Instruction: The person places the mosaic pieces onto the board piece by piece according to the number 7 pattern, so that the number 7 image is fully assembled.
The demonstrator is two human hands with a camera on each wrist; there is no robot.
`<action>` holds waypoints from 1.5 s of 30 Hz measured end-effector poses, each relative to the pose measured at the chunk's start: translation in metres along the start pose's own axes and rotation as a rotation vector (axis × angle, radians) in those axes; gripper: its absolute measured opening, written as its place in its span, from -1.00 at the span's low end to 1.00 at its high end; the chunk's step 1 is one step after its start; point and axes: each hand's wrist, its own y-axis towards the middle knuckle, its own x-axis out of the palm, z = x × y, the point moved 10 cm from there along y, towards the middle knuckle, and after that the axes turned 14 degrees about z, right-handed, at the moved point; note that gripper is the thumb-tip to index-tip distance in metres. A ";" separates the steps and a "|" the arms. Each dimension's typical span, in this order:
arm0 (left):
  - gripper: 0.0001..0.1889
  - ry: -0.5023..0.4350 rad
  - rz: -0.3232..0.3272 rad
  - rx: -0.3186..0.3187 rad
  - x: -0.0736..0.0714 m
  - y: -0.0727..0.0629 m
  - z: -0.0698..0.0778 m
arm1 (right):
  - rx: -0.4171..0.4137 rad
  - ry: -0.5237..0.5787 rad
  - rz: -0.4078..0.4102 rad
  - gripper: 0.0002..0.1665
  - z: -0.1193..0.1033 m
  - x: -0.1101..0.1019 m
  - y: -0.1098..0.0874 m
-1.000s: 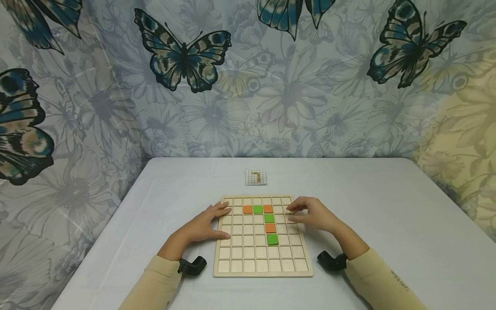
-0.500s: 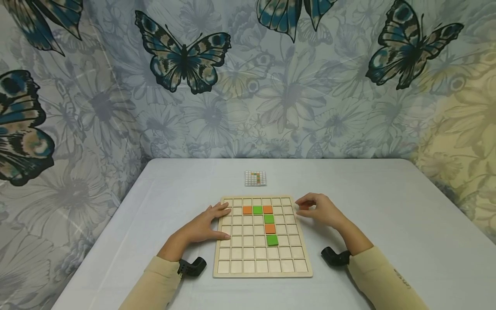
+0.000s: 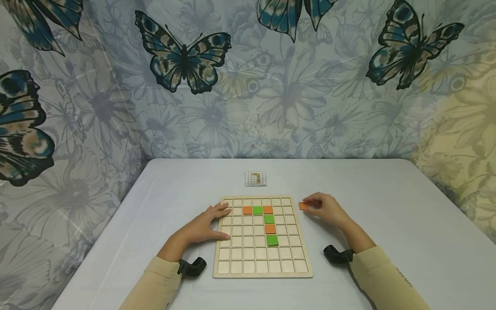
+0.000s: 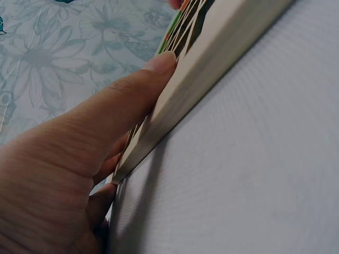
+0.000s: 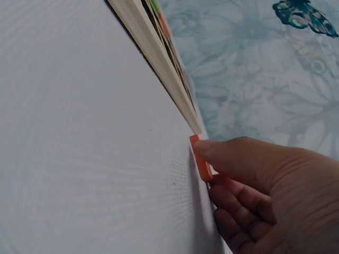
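A wooden grid board (image 3: pixel 248 265) lies flat on the table. Orange and green square tiles, among them a green tile (image 3: pixel 272 240), sit in its cells in a row that turns down into a column. My left hand (image 3: pixel 203 225) rests on the board's left edge, fingers spread; in the left wrist view the thumb (image 4: pixel 132 95) lies over the rim. Just off the board's upper right edge, my right hand (image 3: pixel 327 209) pinches an orange tile (image 3: pixel 302 206). The right wrist view has the thumb against this orange tile (image 5: pixel 203 165), low by the white tabletop.
A small printed card (image 3: pixel 255 178) with a coloured grid pattern lies behind the board. The white table (image 3: pixel 372 185) extends on both sides. A patterned cloth wall (image 3: pixel 271 112) with butterflies stands behind it. Black wrist devices (image 3: pixel 192 266) sit on both wrists.
My right hand has moved right, from over the board's right edge to beside it. An orange tile now shows at its fingertips. The left hand has stayed put.
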 end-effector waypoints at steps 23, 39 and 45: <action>-0.14 0.002 0.006 0.028 -0.001 0.002 0.001 | -0.010 -0.038 -0.009 -0.73 0.004 0.001 0.000; -0.13 0.004 0.004 0.011 0.000 0.001 -0.001 | -0.014 -0.033 -0.079 -0.73 -0.008 0.006 -0.004; -0.12 0.011 0.002 0.009 0.000 0.002 -0.002 | -0.039 -0.007 -0.134 -0.73 -0.023 0.013 -0.009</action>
